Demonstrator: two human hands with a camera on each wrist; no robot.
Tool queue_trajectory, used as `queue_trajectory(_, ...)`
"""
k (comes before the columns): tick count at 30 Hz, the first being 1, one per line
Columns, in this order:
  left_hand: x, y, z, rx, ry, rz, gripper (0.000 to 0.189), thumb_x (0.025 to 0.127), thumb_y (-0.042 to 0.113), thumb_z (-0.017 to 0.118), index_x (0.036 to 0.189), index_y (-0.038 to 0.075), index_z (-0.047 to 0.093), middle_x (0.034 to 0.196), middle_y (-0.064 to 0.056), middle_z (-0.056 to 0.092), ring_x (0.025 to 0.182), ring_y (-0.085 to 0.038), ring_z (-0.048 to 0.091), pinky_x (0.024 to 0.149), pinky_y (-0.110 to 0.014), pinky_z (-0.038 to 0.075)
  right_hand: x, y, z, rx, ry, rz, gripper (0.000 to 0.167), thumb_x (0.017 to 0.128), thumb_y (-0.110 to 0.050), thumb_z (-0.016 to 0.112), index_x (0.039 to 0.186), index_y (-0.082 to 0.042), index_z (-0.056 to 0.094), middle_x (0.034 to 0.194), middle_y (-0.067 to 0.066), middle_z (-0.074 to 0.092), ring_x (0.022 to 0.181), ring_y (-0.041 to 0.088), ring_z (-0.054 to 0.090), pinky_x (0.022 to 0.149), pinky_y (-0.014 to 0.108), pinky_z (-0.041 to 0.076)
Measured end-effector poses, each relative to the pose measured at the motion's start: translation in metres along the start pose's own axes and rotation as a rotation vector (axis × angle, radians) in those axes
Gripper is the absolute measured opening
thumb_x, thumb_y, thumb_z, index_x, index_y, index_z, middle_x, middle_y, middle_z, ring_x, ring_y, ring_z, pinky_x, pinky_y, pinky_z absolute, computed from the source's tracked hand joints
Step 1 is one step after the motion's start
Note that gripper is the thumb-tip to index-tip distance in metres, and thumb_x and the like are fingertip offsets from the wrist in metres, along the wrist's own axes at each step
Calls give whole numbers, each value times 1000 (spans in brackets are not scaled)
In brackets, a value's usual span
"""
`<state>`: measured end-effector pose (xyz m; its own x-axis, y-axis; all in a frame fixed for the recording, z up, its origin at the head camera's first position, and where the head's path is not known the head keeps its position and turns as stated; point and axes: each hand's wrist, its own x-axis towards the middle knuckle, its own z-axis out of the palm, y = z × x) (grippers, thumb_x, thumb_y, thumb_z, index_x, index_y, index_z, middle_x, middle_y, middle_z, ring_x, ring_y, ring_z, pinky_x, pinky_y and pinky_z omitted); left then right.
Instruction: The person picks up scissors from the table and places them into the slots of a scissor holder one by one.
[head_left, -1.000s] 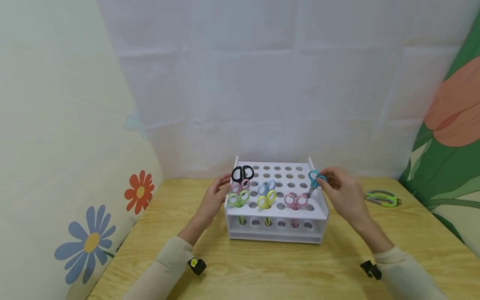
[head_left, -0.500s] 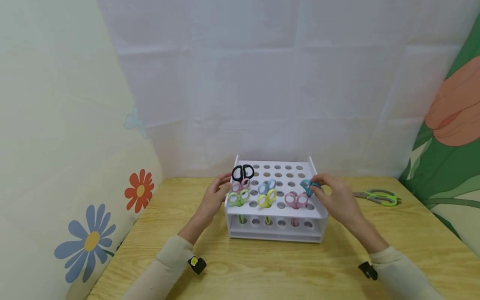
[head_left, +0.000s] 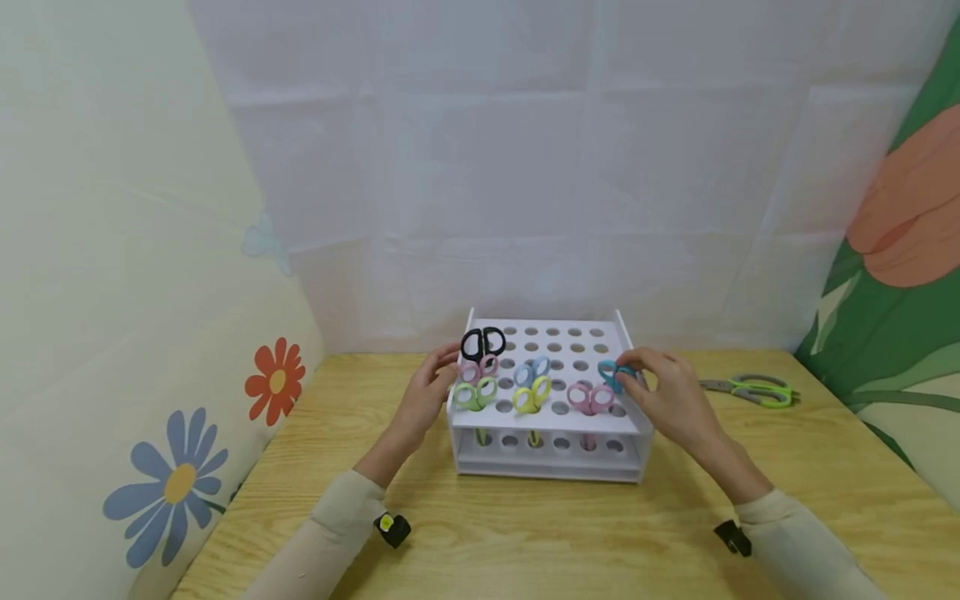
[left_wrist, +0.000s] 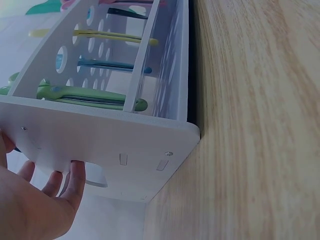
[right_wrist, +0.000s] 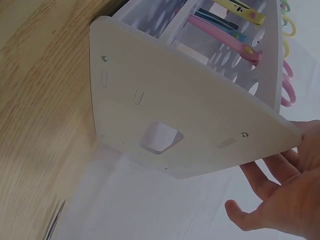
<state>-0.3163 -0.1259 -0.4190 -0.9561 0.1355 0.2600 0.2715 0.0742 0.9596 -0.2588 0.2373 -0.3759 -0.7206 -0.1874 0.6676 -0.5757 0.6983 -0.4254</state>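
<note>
A white rack (head_left: 555,422) with rows of round holes stands on the table. Pinched at its handle by my right hand (head_left: 675,408), teal scissors (head_left: 609,375) sit at the rack's right side, blades hidden below the top. My left hand (head_left: 420,404) rests its fairly straight fingers against the left side panel (left_wrist: 90,132). Handles up in the holes stand black scissors (head_left: 482,346), small pink scissors (head_left: 478,370) and green scissors (head_left: 476,393) along the left. Further right are light blue scissors (head_left: 532,372), yellow scissors (head_left: 531,397) and another pink pair (head_left: 590,398).
Green-and-grey scissors (head_left: 757,389) lie flat on the wooden table (head_left: 540,533), right of the rack, blades pointing left. A white cloth (head_left: 525,183) hangs behind the table. The rack's right side panel (right_wrist: 165,100) has a cut-out.
My right hand has moved left and down with the teal scissors. Their blades, seen slanting above the rack earlier, are out of sight now. The left hand has stayed at the rack's side.
</note>
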Motion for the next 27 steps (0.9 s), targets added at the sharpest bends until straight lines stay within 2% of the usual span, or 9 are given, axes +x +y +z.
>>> queue_trajectory(7, 1, 0, 0, -3, -1, -4, 42, 105, 23, 54, 147, 16, 52, 143, -14, 52, 122, -30, 54, 94, -46, 50, 0, -2, -1, -6, -16, 2, 18, 88, 2, 78, 104, -2, 72, 96, 9, 73, 90, 29, 67, 82, 52, 49)
queue_trajectory(15, 0, 1, 0, 1, 2, -10, 41, 105, 24, 55, 146, 17, 53, 143, -14, 52, 123, -29, 54, 94, -45, 51, 0, -3, -1, -30, -23, 10, 17, 88, 0, 78, 104, -2, 71, 97, 10, 74, 92, 30, 67, 85, 53, 46)
queue_trajectory(22, 0, 2, 0, 7, 2, -12, 42, 106, 25, 55, 147, 17, 52, 144, -13, 51, 123, -30, 53, 94, -47, 50, 1, -3, -1, -29, -32, 3, 18, 88, 3, 77, 105, -1, 71, 95, 9, 73, 89, 26, 68, 73, 44, 50)
queue_trajectory(27, 0, 0, 0, 12, -1, -11, 42, 106, 26, 55, 148, 17, 51, 145, -12, 52, 123, -30, 54, 94, -45, 50, 1, -2, 0, -28, -25, 2, 17, 88, 2, 77, 103, -3, 72, 93, 7, 73, 86, 24, 68, 70, 41, 50)
